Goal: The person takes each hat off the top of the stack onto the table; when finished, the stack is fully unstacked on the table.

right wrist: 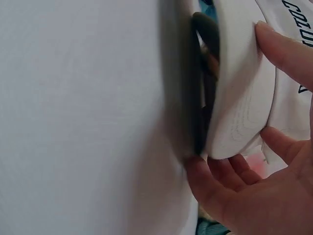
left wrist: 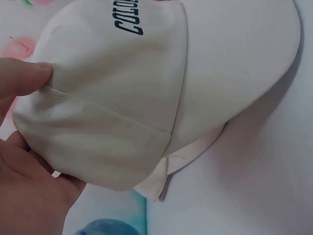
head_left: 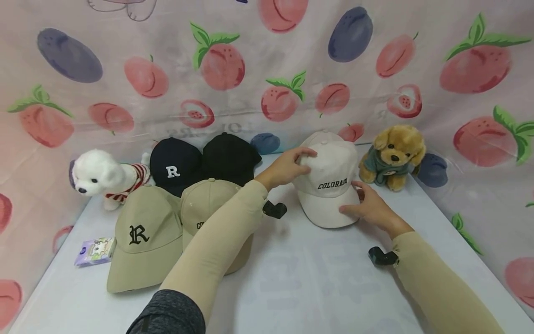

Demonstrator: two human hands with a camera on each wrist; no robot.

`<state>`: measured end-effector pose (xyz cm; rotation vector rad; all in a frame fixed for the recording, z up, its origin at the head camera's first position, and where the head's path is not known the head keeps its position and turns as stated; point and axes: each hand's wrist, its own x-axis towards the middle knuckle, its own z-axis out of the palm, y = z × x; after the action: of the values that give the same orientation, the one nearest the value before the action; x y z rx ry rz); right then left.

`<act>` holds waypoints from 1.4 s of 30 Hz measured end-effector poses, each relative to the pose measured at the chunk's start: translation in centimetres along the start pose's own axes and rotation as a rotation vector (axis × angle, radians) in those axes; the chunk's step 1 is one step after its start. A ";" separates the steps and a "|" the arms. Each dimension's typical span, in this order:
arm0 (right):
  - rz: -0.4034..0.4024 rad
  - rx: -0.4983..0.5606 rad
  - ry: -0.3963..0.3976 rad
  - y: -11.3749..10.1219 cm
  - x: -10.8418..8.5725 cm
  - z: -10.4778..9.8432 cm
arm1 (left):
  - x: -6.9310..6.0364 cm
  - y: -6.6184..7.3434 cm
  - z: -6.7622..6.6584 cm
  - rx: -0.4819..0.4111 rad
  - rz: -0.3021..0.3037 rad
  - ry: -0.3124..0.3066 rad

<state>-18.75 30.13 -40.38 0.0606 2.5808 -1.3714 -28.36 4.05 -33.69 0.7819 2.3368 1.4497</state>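
Note:
Both hands hold a white baseball cap (head_left: 324, 164) with dark COLORADO lettering, its brim towards me. The left hand (head_left: 289, 166) grips the left side of the crown; in the left wrist view, the thumb of the left hand (left wrist: 29, 181) lies on the cloth and the fingers go behind it. At the brim's right side is the right hand (head_left: 372, 208). In the right wrist view, the thumb of the right hand (right wrist: 274, 196) presses the top of the brim (right wrist: 242, 98) while some fingers curl round its edge. The cap's inside is mostly hidden.
To the left are a beige R cap (head_left: 146, 232), a tan cap (head_left: 208, 197) partly behind the left arm, a navy cap (head_left: 173, 160) and a black cap (head_left: 229, 157). A white plush dog (head_left: 98, 174), brown plush dog (head_left: 394, 157) and purple packet (head_left: 95, 251) lie around the white table (head_left: 313, 287).

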 end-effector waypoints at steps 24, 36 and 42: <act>-0.071 -0.084 -0.014 -3.6 -2.1 0.8 | -4.7 2.4 -5.4 0.185 -0.001 -0.012; -0.140 -0.076 -0.055 -4.2 -3.8 2.5 | -6.6 2.1 -6.5 0.192 -0.056 -0.037; -0.127 -0.053 -0.074 -4.1 -4.4 3.5 | -7.4 1.5 -6.7 0.206 -0.038 -0.060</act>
<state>-14.38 25.26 -38.00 -0.1614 2.5966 -1.3197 -25.22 -4.61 -29.66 0.8153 2.4675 1.1669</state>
